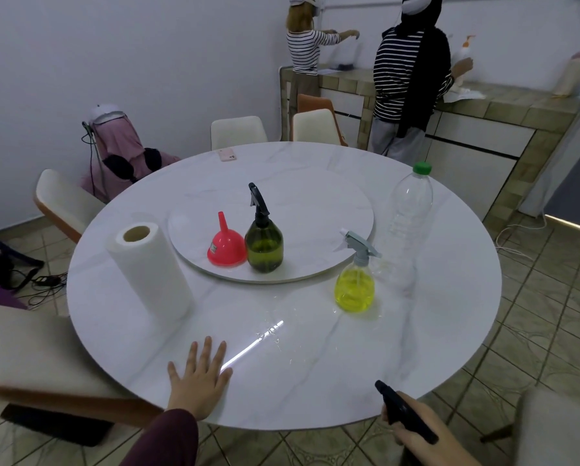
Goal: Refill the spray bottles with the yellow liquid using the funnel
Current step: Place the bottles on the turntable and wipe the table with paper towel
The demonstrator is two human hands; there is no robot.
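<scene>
Lower centre of the frame: left hand (197, 378) flat on the white round table (315, 381), fingers straight and spread, grasping nothing. Lower right: right hand (416, 428) just off the table's edge, fingers curled round a black phone-like object (404, 412).

Well apart from both hands, near mid-frame: red funnel (227, 245) upside down, spout up, on the raised turntable (332, 203), with a small label too blurred to read. Touching or just beside it on the right, a dark green spray bottle (264, 245) with a black trigger head, upright. Right of centre, off the turntable, a clear spray bottle (355, 287) holding yellow liquid, grey trigger head on. Just beyond it, a large clear plastic bottle (406, 223) with a green cap, upright. Left of centre, an upright paper towel roll (150, 270). Far edge, a pink phone (228, 155). No readable writing anywhere.
</scene>
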